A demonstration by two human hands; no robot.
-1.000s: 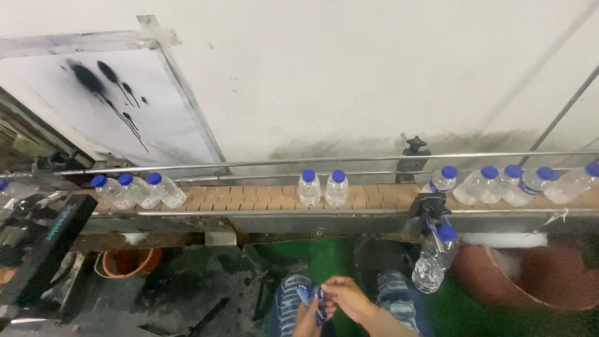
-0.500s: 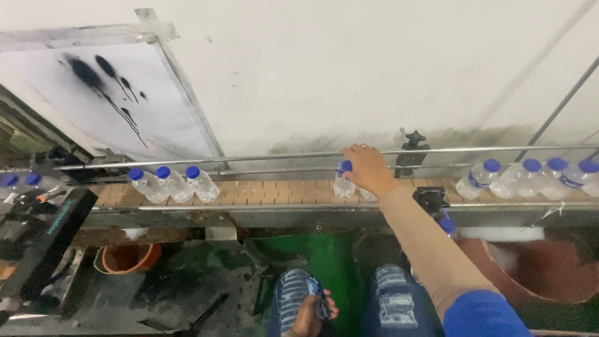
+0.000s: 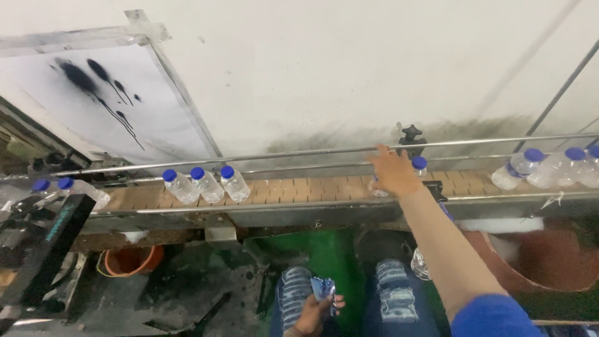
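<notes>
Two clear plastic bottles sit under your right hand (image 3: pixel 392 171) on the tan slatted conveyor belt (image 3: pixel 299 188). One, a bottle with a blue cap (image 3: pixel 419 163), shows just beside the back of your hand on its right side; the other (image 3: pixel 374 185) is almost wholly covered by your palm, only a bit of clear plastic peeking out at the left. Your right fingers are spread and draped down over the bottle tops, reaching to the metal guide rail (image 3: pixel 312 151) behind the belt. You cannot tell from here whether they actually grip a bottle or only rest on it.

Your left hand (image 3: pixel 312 312) is low, between your knees in faded jeans, and its fingers are curled around a small bundle of blue and white printed labels (image 3: pixel 324 292).

Further left on the belt, three more blue-capped bottles (image 3: pixel 206 184) stand close together in a row, well apart from your right hand. At the far left end another pair of bottles (image 3: pixel 68 189) lies near a black machine frame (image 3: pixel 47 246). At the right end, a cluster of bottles (image 3: pixel 549 167) lies tilted on the belt.

Below the belt, an orange bucket (image 3: pixel 128 261) stands on the dark floor, and one more clear bottle (image 3: pixel 421 265) shows beside your right forearm. A white panel with black spray marks (image 3: pixel 93 100) leans against the wall.
</notes>
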